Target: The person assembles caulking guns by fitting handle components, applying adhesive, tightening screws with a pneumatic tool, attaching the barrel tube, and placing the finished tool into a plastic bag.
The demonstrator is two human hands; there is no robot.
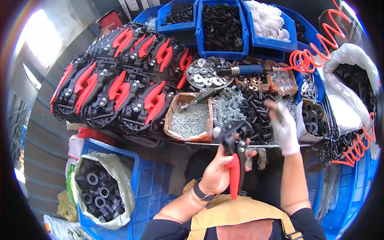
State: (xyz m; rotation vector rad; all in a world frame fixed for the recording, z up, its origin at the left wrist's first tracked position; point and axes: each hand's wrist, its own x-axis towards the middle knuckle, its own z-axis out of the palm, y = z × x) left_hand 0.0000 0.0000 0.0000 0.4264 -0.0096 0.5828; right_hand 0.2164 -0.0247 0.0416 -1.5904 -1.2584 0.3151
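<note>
My left hand point(219, 170) is bare, wears a wrist band, and grips a black tool body with a red handle point(235, 168), held upright in front of my chest. My right hand point(283, 126), in a white glove and blurred, hovers over a heap of small black cylinders point(256, 110) and springs point(228, 105) on the bench; whether it holds a small part I cannot tell. A cardboard box of small silver screws point(190, 119) lies just left of the held tool.
Stacked black-and-red tool bodies point(120, 86) fill the left of the bench. Blue bins of black and white parts point(222, 24) line the back, with a dish of washers point(204, 74) and an air tool on an orange coiled hose point(316, 48). A bag of black rollers point(98, 188) sits in a blue crate at lower left.
</note>
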